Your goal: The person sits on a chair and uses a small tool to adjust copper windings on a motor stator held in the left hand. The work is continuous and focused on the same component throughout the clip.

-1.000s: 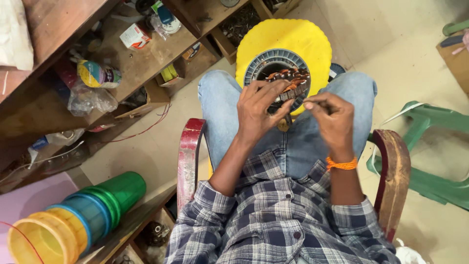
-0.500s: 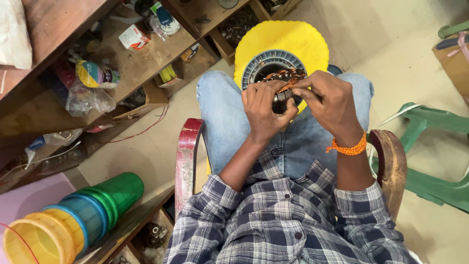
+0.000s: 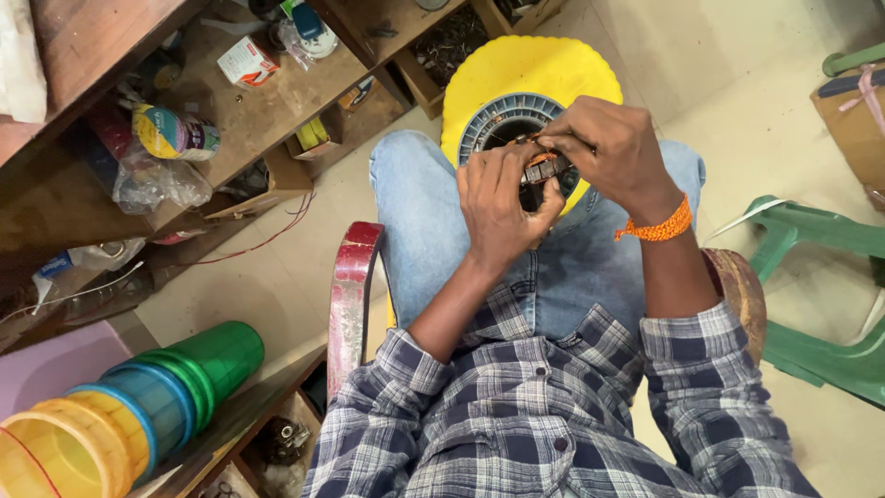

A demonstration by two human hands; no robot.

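I sit in a chair with a round motor stator (image 3: pixel 502 124), grey-ringed with copper windings, resting on a yellow disc (image 3: pixel 535 74) over my knees. My left hand (image 3: pixel 498 198) grips the near side of the stator, fingers curled over its core. My right hand (image 3: pixel 613 148), with an orange band at the wrist, pinches the copper wire at the winding right beside the left fingertips. Most of the windings are hidden under both hands.
Wooden shelves (image 3: pixel 277 101) at the left hold a small box (image 3: pixel 247 63), a bag and loose clutter. Stacked coloured plastic rings (image 3: pixel 138 406) lie at the lower left. A green plastic chair (image 3: pixel 820 286) stands at the right. The red chair arm (image 3: pixel 355 295) is beside my left elbow.
My right hand has moved up and left from beside the stator onto its windings, closing in against the left hand. The left hand has stayed on the stator.
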